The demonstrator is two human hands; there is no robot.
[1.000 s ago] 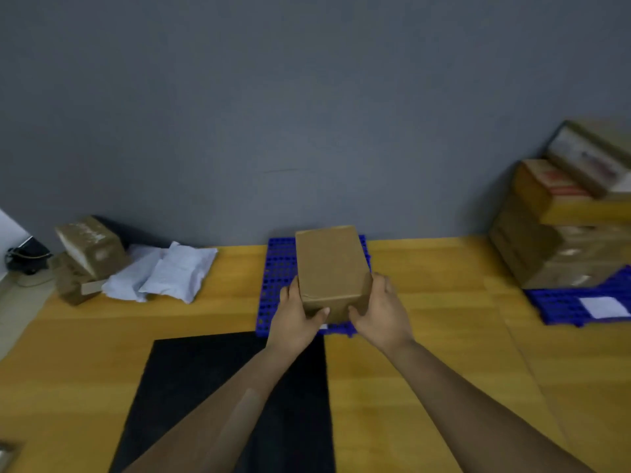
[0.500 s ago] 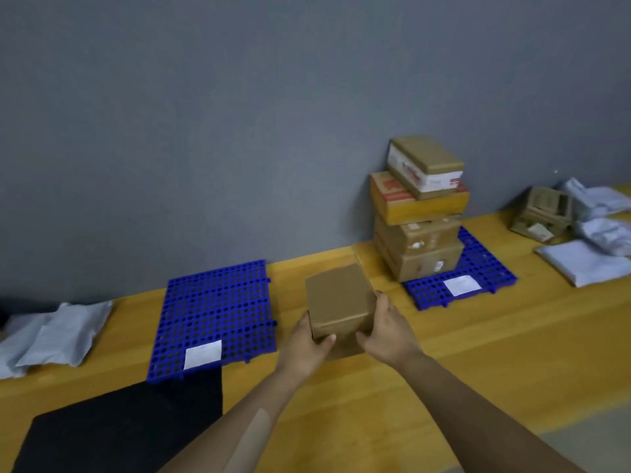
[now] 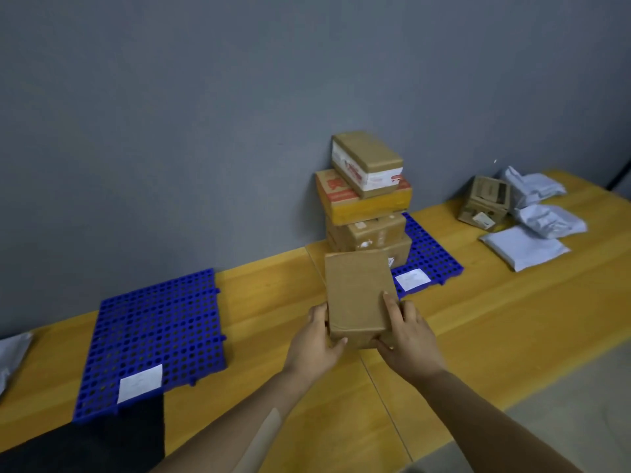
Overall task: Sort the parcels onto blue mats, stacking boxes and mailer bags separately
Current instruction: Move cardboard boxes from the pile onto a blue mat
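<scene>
I hold a plain brown cardboard box (image 3: 356, 295) in the air between both hands, my left hand (image 3: 316, 346) on its near left edge and my right hand (image 3: 408, 336) on its near right edge. Just behind it a stack of several cardboard boxes (image 3: 367, 199) stands against the wall on a blue mat (image 3: 432, 259) with a white label. A second blue mat (image 3: 157, 332), bare except for a white label, lies to the left on the wooden floor.
At the far right lie white mailer bags (image 3: 527, 247) and a small open cardboard box (image 3: 485, 203). Another white mailer bag (image 3: 10, 353) shows at the left edge. A black mat (image 3: 85, 442) lies at the lower left. The grey wall runs behind.
My view has swung right from the bare mat to the box stack. Both hands have carried the brown box rightward, close in front of that stack.
</scene>
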